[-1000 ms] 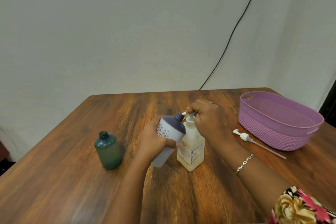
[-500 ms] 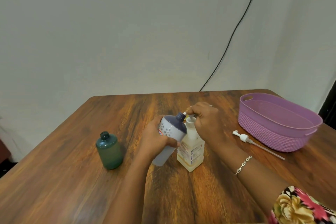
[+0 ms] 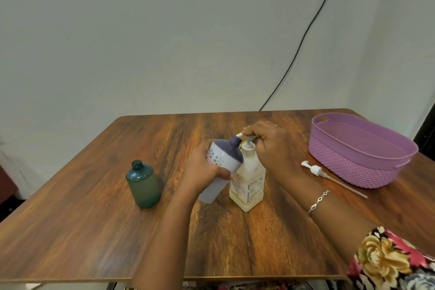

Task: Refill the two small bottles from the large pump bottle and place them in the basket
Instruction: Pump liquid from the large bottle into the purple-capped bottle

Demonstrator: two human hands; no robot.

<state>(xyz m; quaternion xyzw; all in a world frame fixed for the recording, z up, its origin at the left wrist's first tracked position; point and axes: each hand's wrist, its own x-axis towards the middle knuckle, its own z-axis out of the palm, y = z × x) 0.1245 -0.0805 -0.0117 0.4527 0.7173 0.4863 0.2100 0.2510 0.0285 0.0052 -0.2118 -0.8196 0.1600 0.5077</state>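
While your left hand (image 3: 204, 169) wraps round the waist of the white bottle (image 3: 224, 155), tilting it so its dark neck meets the spout, your right hand (image 3: 270, 146) is curled over the head of the large pump bottle (image 3: 249, 181). That bottle stands upright near the middle of the tabletop (image 3: 235, 242). Both hands are clamped on something; neither is free.

The white bottle looks like thin, smooth plastic, so it is probably light and a little springy. Hold it below the shoulder, as you do now, and do not squeeze hard. Any drip down its side would likely make it slippery. The pump bottle seems stiff and squarish. Press straight down on the head, since an off-centre push could tip it or make it skid.

The green bottle (image 3: 143, 186) stands uncapped at the left, well apart. Take it by its round body and keep it upright. The purple basket (image 3: 353, 165) sits at the far right, and a loose pump (image 3: 316, 169) lies just beside it.
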